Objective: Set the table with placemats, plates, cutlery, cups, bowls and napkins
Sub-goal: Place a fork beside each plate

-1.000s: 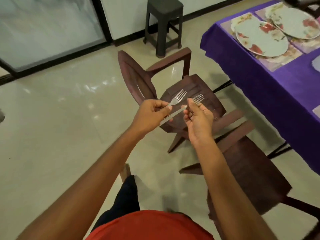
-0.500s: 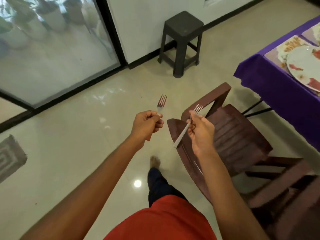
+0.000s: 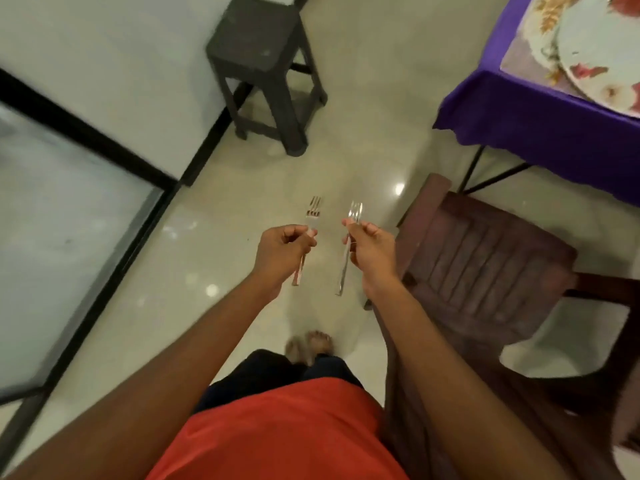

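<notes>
Seen from the head view, the person stands on the pale floor (image 3: 363,140) with both arms out in front. The left hand (image 3: 284,249) has its grip curled tight round the left fork (image 3: 313,212). The handle pokes out below the fist and the tines point to the far side. The right hand (image 3: 370,252) pinches the right fork (image 3: 355,211) near its neck between thumb and fingers, and the long handle hangs toward the near side. The two forks are side by side but not touching.

A second ago the forks were crossed together between the hands, over the seat of the brown chair (image 3: 485,268). Now each hand has its own, and the chair lies to the right of the arms. The desk (image 3: 519,112), under its purple cloth, has swung to the far right corner. There a floral placemat (image 3: 526,46) carries a flowered plate (image 3: 595,50). I see no cutlery beside that plate, though only a corner of the desk shows. A dark stool (image 3: 263,60) stands far ahead by the wall, and a glass door (image 3: 62,209) fills the left.

To my eye the sorting is finished and the carrying has begun, with the person seemingly walking round the chair toward the desk's end. The forks are well apart from the desk, so they are not yet laid.
</notes>
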`<act>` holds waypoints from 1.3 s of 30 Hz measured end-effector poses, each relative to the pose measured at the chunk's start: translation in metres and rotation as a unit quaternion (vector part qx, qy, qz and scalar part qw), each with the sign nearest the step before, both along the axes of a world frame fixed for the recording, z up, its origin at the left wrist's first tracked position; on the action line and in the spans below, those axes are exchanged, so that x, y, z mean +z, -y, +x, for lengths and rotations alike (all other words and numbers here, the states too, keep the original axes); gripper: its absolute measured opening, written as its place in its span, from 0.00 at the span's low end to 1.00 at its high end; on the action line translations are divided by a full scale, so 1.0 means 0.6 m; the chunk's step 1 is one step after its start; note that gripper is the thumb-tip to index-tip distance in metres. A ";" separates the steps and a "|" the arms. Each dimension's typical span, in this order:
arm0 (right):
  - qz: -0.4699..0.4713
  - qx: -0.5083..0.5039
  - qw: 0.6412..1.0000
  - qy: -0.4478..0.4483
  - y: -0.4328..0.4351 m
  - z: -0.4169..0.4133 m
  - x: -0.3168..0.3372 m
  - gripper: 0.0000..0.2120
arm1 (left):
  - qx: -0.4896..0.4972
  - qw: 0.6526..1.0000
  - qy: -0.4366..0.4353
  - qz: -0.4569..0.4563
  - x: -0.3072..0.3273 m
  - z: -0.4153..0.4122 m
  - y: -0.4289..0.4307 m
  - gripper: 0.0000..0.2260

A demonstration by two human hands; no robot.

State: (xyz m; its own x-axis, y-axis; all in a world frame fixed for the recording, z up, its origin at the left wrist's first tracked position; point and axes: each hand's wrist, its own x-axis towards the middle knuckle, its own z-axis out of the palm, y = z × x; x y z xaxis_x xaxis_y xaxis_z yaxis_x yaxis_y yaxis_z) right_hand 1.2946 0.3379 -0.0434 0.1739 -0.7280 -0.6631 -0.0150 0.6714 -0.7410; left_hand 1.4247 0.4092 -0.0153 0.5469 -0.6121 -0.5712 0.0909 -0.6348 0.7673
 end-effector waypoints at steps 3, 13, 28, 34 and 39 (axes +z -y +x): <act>-0.032 -0.019 0.999 -0.022 0.056 0.028 -0.017 0.08 | -0.046 0.999 -0.020 0.014 -0.018 0.031 0.108 0.06; -0.038 -0.168 0.983 -0.060 0.259 0.103 -0.021 0.10 | -0.320 0.945 0.055 -0.034 -0.043 0.107 0.423 0.15; -0.167 -0.230 0.948 -0.146 0.701 -0.021 0.011 0.07 | -0.434 0.898 -0.050 -0.051 0.007 -0.040 0.950 0.08; -0.178 -0.202 0.922 -0.279 0.831 -0.115 0.022 0.08 | -0.553 0.826 0.015 -0.108 -0.003 -0.131 1.122 0.05; -0.116 -0.210 0.904 -0.354 0.847 -0.159 -0.007 0.13 | -0.663 0.741 0.059 -0.092 -0.040 -0.186 1.212 0.03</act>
